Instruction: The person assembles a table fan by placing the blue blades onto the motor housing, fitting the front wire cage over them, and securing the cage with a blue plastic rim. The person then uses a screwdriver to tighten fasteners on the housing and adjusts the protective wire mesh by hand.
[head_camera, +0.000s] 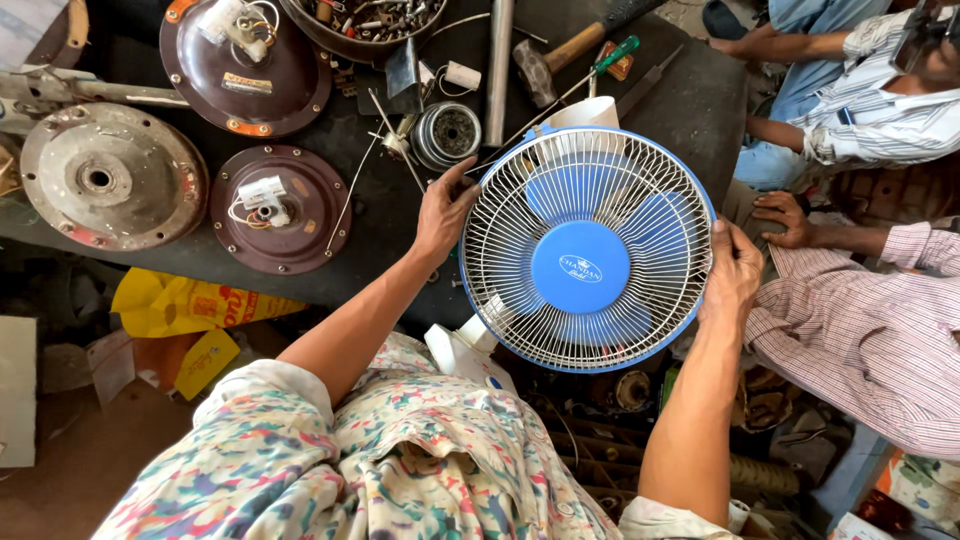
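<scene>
A blue table fan (585, 250) with a white wire guard faces up at me over the edge of a dark workbench (380, 215). My left hand (443, 208) grips the guard's left rim. My right hand (730, 272) grips its right rim. The fan's white stand (465, 350) shows below the guard, near my patterned shirt.
Brown ceiling-fan motor housings (280, 208) (245, 65) and a grey one (110, 175) lie on the bench, with a small wound motor (447, 133), a hammer (555, 55), a screwdriver (600, 65) and a bowl of parts (365, 22). Two seated people (860, 110) (870, 330) are at the right. Yellow bags (185, 305) lie below.
</scene>
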